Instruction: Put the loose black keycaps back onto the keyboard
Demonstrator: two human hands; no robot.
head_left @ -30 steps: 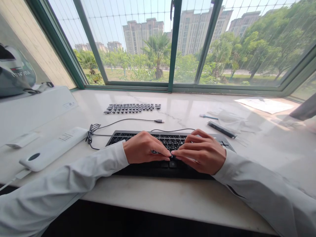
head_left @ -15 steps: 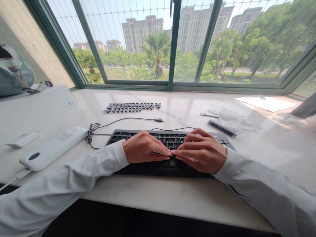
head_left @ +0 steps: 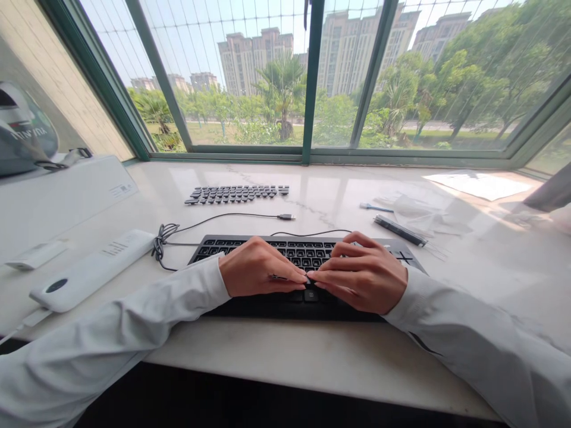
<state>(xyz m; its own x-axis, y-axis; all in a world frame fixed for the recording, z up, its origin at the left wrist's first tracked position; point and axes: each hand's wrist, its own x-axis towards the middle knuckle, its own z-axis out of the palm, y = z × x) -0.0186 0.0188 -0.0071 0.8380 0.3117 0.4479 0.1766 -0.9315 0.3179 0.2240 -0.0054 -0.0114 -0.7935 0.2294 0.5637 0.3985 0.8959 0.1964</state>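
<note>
A black keyboard lies flat on the pale tabletop, with bare switch sockets showing across most of its upper part. My left hand rests over its middle, fingers pressed together. From the other side my right hand meets it, thumb and fingers drawn in. Between the two sets of fingertips is a small dark keycap, mostly hidden. A thin dark object shows under my left fingers, too small to name. Just below sits a fitted key. Farther back, loose keycaps stand in rows on the table.
A USB cable runs from a coiled bundle at left. A white power bank lies there too. At right are a small brush, a black tool and clear plastic wrapping. A window stands behind.
Both hands stay at the same spot on the keyboard, fingertips still together. The whole view has shifted very slightly.
</note>
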